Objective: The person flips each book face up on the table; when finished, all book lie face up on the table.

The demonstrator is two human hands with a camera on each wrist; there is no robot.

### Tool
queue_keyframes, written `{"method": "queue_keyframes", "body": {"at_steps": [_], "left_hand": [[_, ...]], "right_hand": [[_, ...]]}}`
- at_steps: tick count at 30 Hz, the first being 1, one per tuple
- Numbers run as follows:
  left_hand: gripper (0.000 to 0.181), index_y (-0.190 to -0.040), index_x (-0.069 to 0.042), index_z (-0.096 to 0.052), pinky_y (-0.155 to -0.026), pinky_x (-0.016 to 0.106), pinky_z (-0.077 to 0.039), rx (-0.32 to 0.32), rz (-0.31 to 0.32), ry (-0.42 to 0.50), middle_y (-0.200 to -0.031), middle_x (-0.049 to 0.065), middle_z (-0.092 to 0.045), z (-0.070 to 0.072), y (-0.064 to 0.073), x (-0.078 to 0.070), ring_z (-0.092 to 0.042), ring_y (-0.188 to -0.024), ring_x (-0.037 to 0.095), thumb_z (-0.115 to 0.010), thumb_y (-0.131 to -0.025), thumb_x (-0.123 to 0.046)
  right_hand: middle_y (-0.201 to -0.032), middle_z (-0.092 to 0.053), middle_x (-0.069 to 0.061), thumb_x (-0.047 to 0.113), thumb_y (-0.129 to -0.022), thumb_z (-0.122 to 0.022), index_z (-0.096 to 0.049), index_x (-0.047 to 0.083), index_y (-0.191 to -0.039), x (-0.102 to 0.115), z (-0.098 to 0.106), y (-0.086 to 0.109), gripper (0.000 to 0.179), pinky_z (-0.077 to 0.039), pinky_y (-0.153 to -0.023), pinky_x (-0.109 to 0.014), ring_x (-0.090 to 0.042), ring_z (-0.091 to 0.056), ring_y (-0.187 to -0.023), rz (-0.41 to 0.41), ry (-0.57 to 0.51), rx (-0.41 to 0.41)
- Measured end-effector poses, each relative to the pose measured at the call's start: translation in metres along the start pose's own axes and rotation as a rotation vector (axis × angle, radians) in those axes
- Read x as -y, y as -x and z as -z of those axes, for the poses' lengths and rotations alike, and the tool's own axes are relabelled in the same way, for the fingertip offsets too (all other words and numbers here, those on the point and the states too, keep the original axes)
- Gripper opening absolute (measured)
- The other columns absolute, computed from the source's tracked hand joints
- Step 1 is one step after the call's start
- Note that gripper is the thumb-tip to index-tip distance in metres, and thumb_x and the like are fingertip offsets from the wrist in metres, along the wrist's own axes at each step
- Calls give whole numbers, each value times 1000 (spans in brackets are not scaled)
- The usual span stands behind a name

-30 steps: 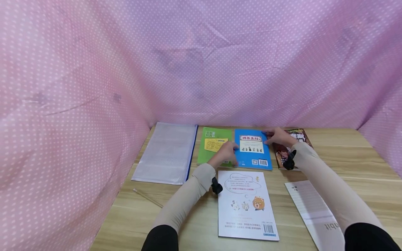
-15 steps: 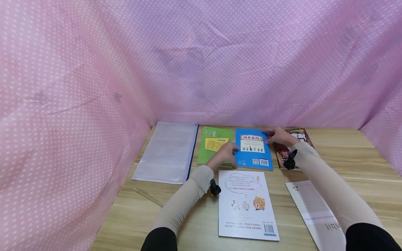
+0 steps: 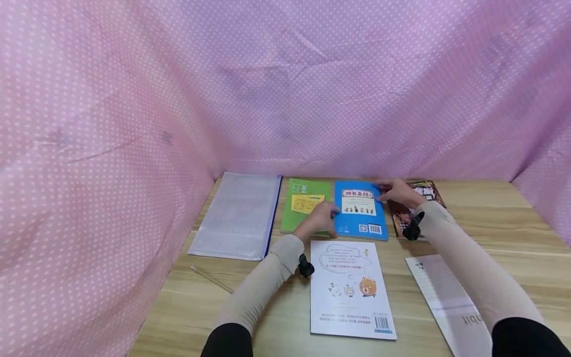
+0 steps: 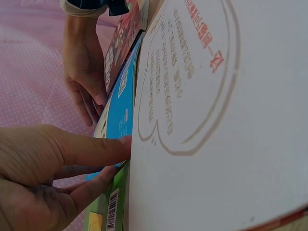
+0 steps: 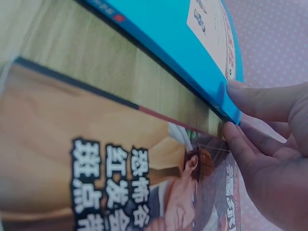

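A blue book [image 3: 361, 228] with a cream panel lies at the back of the table, in the head view's middle. My left hand [image 3: 319, 218] is at its left edge, thumb and fingers pinching near the lower corner and overlapping a green book [image 3: 308, 191]. On the opposite side, my right hand [image 3: 398, 192] grips the upper right edge. In the right wrist view, the right thumb [image 5: 257, 98] lies over the blue cover, with the fingers against the spine. A dark comic-style book [image 5: 96, 159] lies just right of the blue one, partly under the right hand.
A white book [image 3: 343, 317] with cartoon animals lies in front of the blue book. At left are a mesh zip pouch [image 3: 236, 218] and a pencil [image 3: 209, 278]. A pale notepad [image 3: 439, 292] sits under the right forearm. A pink dotted curtain [image 3: 285, 99] hangs behind.
Almost nothing differs; both hands stay at the blue book's edges. The whole head view has shifted very slightly.
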State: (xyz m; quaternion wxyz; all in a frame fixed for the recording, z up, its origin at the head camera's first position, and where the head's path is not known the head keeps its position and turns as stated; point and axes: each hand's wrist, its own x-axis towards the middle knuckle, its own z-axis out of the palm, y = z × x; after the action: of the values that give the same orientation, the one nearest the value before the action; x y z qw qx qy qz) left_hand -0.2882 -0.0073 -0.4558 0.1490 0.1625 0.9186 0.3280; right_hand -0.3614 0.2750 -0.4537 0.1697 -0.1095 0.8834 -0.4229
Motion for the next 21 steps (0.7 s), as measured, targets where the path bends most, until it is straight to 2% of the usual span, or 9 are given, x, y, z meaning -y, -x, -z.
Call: {"method": "queue_keyframes", "body": {"at_steps": [6, 13, 21], "left_hand": [[81, -141, -5, -60, -100, 28, -56, -12, 20, 5, -135, 11, -65, -1, 2, -2, -62, -122, 23, -92, -67, 3], [79, -141, -5, -60, -98, 29, -57, 4, 20, 17, -135, 13, -66, -1, 4, -3, -63, -122, 24, -91, -69, 3], [80, -141, -5, -60, -97, 28, -57, 8, 19, 22, -134, 13, -66, -1, 3, -3, -64, -121, 24, -92, -68, 3]], "right_hand": [[-158, -32, -34, 4, -98, -64, -35, -3, -155, 1, 1, 2, 65, -28, -120, -64, -52, -31, -146, -21, -38, -5], [-155, -36, -35, 3, -98, -63, -34, -3, -156, 0, 2, 5, 65, -34, -118, -64, -52, -37, -142, 1, -52, -12], [-157, -33, -34, 1, -97, -64, -34, -5, -155, 0, 7, 7, 66, -37, -116, -62, -52, -36, -143, 33, -134, -19]]}}
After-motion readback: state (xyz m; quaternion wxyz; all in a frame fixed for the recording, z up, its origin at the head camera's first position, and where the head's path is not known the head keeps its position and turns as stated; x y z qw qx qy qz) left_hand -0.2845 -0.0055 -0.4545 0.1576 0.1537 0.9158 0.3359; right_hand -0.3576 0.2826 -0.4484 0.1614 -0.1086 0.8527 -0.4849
